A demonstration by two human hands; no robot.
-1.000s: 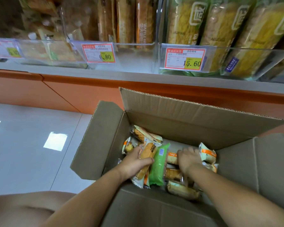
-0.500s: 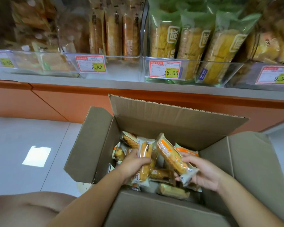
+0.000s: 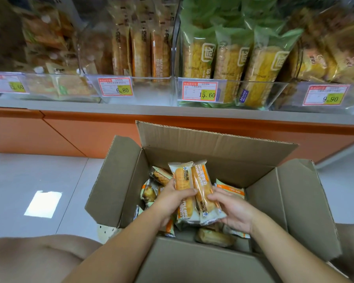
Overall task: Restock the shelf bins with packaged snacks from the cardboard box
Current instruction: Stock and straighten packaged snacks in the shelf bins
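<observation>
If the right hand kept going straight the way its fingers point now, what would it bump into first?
The right hand points leftward, so it would likely meet the left hand first, which grips the neighbouring waffle bread pack. Depth is hard to judge.

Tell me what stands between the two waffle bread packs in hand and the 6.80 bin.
Nothing visible. Both waffle bread packs are raised above the cardboard box, and the 6.80 bin has open space at its front.
</observation>
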